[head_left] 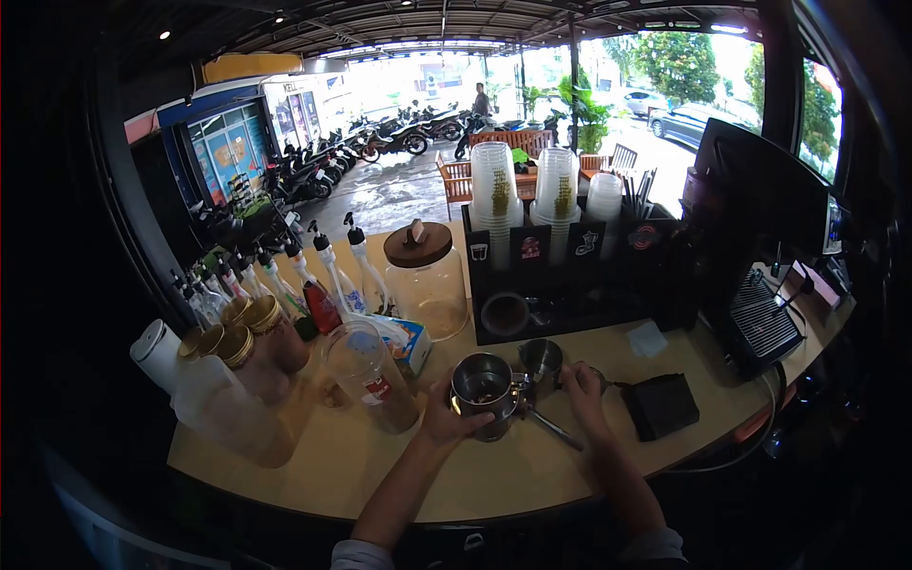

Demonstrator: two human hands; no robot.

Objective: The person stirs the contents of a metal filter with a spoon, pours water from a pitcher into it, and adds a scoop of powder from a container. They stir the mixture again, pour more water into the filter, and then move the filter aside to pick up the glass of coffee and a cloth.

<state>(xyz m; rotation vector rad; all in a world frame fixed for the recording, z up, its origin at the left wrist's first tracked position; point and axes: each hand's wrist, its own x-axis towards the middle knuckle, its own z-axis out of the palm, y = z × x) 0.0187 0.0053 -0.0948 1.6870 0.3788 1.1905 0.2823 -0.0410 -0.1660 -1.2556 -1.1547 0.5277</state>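
Note:
My left hand [446, 416] is wrapped round a steel pitcher [485, 418], with its thumb across the front. A little dark matter lies at the bottom of the pitcher. My right hand [583, 391] is closed just right of a smaller metal cup [541, 359]; what its fingers hold is hidden. Between the two hands, a metal handle [556, 429] slants across the counter toward the lower right. Left of the pitcher stands a tall clear plastic container [375, 380] with a red label.
Pump bottles [328, 261], gold-lidded jars [249, 332] and a wood-lidded glass jar [425, 294] line the left. Stacked plastic cups [494, 180] stand on a black rack [589, 309] behind. A black box [661, 407] and a machine with a drip grate [765, 318] are right.

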